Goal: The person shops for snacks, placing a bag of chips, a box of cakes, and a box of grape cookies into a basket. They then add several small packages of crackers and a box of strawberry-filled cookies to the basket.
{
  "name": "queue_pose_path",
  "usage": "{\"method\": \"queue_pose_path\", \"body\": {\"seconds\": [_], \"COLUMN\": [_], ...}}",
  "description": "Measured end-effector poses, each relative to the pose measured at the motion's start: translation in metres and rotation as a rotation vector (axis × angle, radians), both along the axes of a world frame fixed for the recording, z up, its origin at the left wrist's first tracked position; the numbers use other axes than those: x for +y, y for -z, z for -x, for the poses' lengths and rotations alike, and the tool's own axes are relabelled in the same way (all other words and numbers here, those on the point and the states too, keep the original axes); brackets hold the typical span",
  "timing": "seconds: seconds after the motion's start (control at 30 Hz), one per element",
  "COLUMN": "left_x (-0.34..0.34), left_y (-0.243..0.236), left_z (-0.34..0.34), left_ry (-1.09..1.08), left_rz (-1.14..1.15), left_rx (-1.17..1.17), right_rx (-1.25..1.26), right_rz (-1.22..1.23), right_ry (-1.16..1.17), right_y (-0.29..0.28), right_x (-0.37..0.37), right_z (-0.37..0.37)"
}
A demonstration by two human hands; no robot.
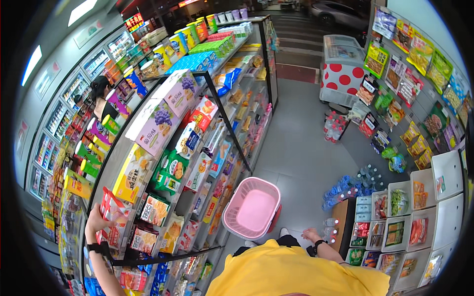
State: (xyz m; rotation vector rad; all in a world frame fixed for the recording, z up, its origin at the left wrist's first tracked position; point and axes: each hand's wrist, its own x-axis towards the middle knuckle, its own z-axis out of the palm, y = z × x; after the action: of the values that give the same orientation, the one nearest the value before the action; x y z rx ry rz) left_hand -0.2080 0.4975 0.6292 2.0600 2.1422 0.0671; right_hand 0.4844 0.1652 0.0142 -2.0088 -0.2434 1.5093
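A loose, plain, bright yellow T-shirt (291,271) is worn over black bottoms (288,240), with pale shoes (284,231) partly visible beyond. A chunky black band (100,248) circles the left wrist (92,237); a slimmer black strap (320,242) circles the right wrist (315,238).

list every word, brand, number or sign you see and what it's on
I won't copy wording; lettering stands on:
lit red sign, upper left
grape carton
yellow carton
Red pack at the left hand: print too small
Distant fridges: too blurred
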Motion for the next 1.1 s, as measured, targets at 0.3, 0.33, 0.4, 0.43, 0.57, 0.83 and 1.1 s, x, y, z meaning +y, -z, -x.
{"method": "queue_pose_path", "body": {"seconds": [0.3, 0.33, 0.4, 0.43, 0.57, 0.83, 1.1], "left_x": [-0.052, -0.062, -0.082, -0.092, -0.134, -0.130, -0.106], "left_y": [-0.049, -0.057, -0.073, -0.077, -0.077, 0.000, 0.190], "left_z": [-0.048, -0.058, -0.090, -0.104, -0.149, -0.262, -0.352], "left_ry": [-0.012, -0.031, -0.068, -0.050, -0.004, 0.213, 0.111], "left_rz": [-0.450, -0.466, -0.571, -0.622, -0.746, -0.143, 0.115], "left_rx": [0.002, 0.003, -0.033, -0.076, -0.174, -0.420, -1.192], "right_rx": [0.038, 0.047, -0.055, -0.143, -0.204, 0.145, 0.278], "right_rz": [-0.046, -0.044, -0.100, -0.184, -0.379, -1.076, -1.222], "right_ry": [-0.051, -0.058, -0.164, -0.304, -0.494, -0.978, -1.051], "right_y": [0.002, -0.001, 0.002, -0.003, -0.074, -0.323, -0.331], "right_x": [0.035, 0.042, 0.059, 0.071, 0.145, 0.237, 0.205], "right_z": [-0.013, -0.013, -0.016, -0.018, -0.004, 0.077, 0.134]}}
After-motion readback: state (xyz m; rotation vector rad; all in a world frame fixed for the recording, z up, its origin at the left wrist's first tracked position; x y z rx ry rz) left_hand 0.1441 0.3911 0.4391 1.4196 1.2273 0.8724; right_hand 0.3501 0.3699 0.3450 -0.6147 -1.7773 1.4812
